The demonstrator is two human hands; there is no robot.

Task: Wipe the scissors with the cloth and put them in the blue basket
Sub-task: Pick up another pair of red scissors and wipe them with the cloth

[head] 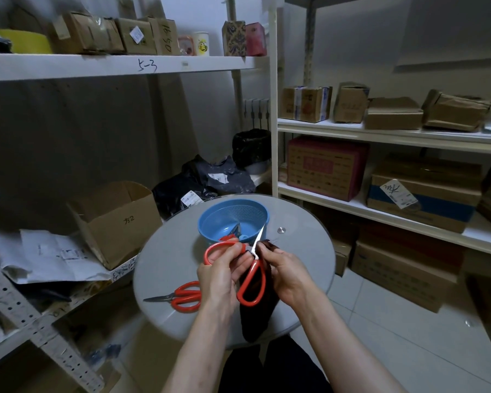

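Note:
My left hand (pixel 221 275) grips the handles of red-handled scissors (pixel 253 282), which are spread open with one blade pointing up toward the blue basket (pixel 210 222). My right hand (pixel 284 272) holds a dark cloth (pixel 257 316) pinched against that blade, and the cloth hangs down below the hands. A second pair of red scissors (pixel 182 296) lies flat on the round glass table (pixel 165 268) to the left of my left wrist. Inside the blue basket another pair of red-handled scissors (pixel 233 235) shows partly.
White shelves with cardboard boxes (pixel 391 112) stand on the right. An open cardboard box (pixel 119 222) and papers (pixel 51 256) sit on the left shelf. Dark parcel bags (pixel 207 180) lie behind the table, and a metal stud (pixel 280 230) sits in the glass.

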